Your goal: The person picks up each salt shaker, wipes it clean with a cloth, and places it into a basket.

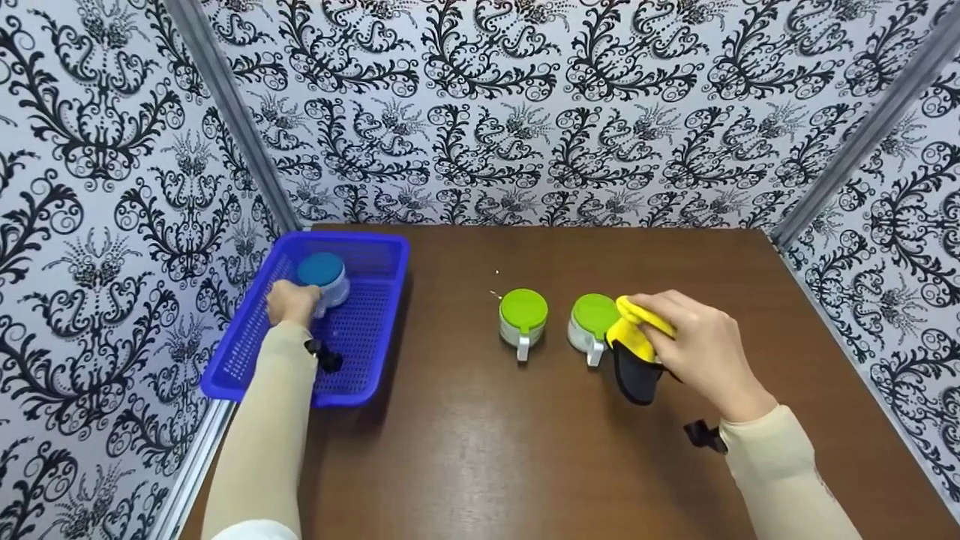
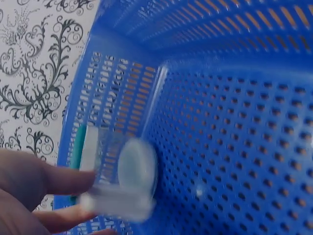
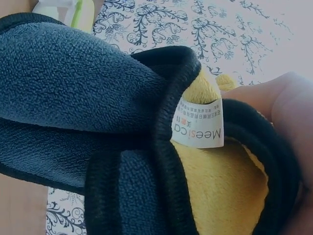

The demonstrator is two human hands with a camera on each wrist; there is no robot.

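In a blue basket (image 1: 379,259) at left, a person's left hand (image 1: 291,301) pinches the handle (image 2: 117,203) of a translucent, blue-lidded jar (image 1: 334,281), just right and far of the fingers. Past two green-lidded jars (image 1: 523,311), the right hand (image 1: 697,345) grips a folded yellow-and-dark cloth (image 1: 634,343) (label (image 3: 198,125) showing), its dark end hanging toward the near side.

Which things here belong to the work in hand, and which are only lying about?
Likely in the job:
blue-lidded jar, in the left hand
blue basket
yellow-and-dark cloth, in the right hand

Perhaps only standing by:
left green-lidded jar
right green-lidded jar, nearer the cloth
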